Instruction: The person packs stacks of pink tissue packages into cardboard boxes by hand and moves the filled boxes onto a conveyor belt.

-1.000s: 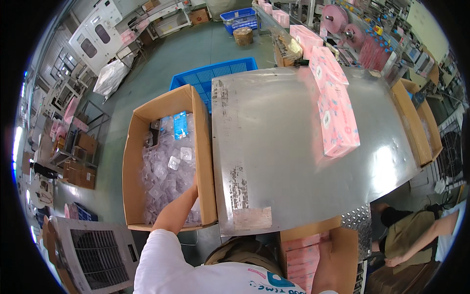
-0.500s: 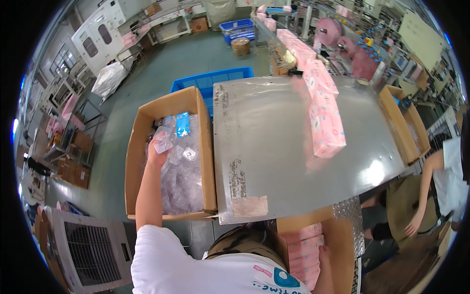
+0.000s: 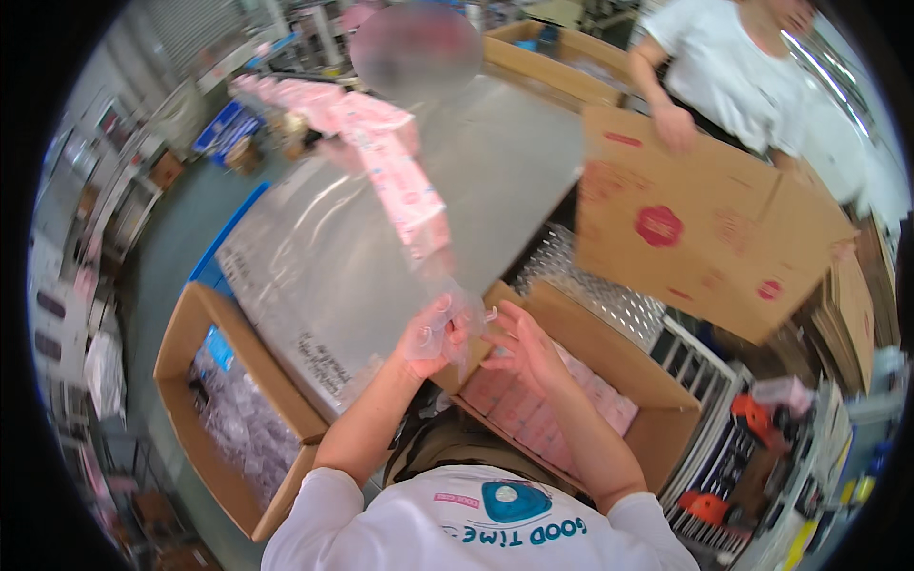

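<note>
Thin clear plastic pieces (image 3: 464, 309), some with a curled, hook-like end, are gripped in my left hand (image 3: 427, 341), just over the near corner of the metal table. Fingers apart, my right hand (image 3: 529, 350) is beside them, its fingertips close to a hooked end; whether they touch is blurred. Below my right forearm stands an open carton (image 3: 666, 419) with pink printed packs (image 3: 514, 409) lined up inside. To my left, another open carton (image 3: 181, 381) holds a heap of similar clear pieces (image 3: 243, 419) and a blue packet (image 3: 219, 350).
A row of pink packs (image 3: 400, 181) runs along the metal table (image 3: 314, 247). At the right, a person in a white shirt (image 3: 724, 67) holds a large flat cardboard sheet (image 3: 714, 228). A slatted rack (image 3: 700, 366) stands beside the pack carton; a blue crate (image 3: 233, 233) is behind the table's left edge.
My left hand has come out of the left carton with clear plastic pieces. My right hand has lifted from the pack carton to meet it. The view has turned right; the co-worker now holds cardboard.
</note>
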A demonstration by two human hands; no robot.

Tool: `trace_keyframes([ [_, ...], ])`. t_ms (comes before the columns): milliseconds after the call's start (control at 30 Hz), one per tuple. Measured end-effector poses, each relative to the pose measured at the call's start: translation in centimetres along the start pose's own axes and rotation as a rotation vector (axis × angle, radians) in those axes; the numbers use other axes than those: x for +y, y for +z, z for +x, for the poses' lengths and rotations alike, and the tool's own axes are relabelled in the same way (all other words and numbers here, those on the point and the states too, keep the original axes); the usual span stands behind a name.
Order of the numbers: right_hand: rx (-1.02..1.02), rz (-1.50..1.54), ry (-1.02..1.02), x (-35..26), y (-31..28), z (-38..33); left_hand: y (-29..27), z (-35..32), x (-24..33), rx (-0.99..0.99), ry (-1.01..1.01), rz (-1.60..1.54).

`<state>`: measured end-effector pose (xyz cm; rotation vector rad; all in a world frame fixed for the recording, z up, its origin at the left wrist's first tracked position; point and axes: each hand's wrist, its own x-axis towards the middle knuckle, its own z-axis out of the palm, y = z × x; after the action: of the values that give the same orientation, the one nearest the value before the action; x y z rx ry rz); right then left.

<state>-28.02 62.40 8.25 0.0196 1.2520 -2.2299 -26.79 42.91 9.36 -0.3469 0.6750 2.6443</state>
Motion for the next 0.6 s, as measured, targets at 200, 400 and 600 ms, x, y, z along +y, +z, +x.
trace_keyframes([
  [200,0.228,0.128,0.067,-0.8,-3.7,-2.7,2.1,4.1,-8.3,-0.095,-0.270,0.083],
  [400,0.312,0.032,0.063,0.5,-11.1,-8.4,0.3,4.9,-11.7,-0.053,-0.442,0.340],
  [600,0.191,-0.436,0.141,0.9,-13.7,-11.9,0.0,3.9,-12.4,0.062,-0.504,0.241],
])
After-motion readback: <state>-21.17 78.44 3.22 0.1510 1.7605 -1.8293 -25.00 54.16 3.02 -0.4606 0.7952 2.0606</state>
